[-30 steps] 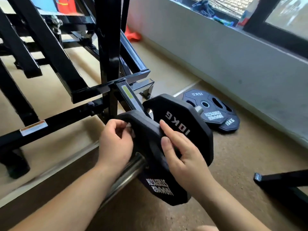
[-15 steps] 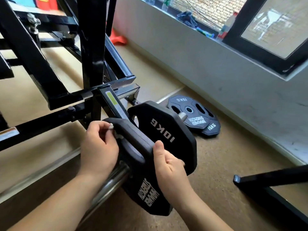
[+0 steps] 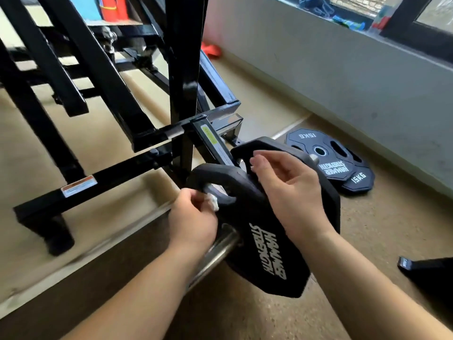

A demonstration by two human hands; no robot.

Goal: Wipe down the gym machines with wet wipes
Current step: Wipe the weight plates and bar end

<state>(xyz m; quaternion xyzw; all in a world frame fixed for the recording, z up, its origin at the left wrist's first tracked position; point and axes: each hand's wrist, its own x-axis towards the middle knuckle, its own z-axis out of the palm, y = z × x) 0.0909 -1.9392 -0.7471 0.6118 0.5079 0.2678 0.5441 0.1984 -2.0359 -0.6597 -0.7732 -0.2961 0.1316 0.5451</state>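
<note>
Two black weight plates sit side by side on a chrome bar (image 3: 215, 256). The near plate (image 3: 259, 241) carries white lettering; the far plate (image 3: 264, 146) shows only its top edge behind my right hand. My left hand (image 3: 193, 219) is closed on a small crumpled white wet wipe (image 3: 212, 201), pressed at the grip hole of the near plate. My right hand (image 3: 286, 192) hovers over the gap between the plates, fingers spread and loosely curled, holding nothing. The black machine frame (image 3: 181, 69) rises behind.
Two 15 kg plates (image 3: 328, 160) lie stacked flat on the floor to the right, near the grey wall (image 3: 343, 69) under the window. A black metal foot (image 3: 426, 268) juts in at the right edge. A frame rail with a warning sticker (image 3: 78, 188) runs left.
My right hand has let go of the near plate's rim and lifted with fingers apart. My left hand with the wipe has slid down to the grip hole.
</note>
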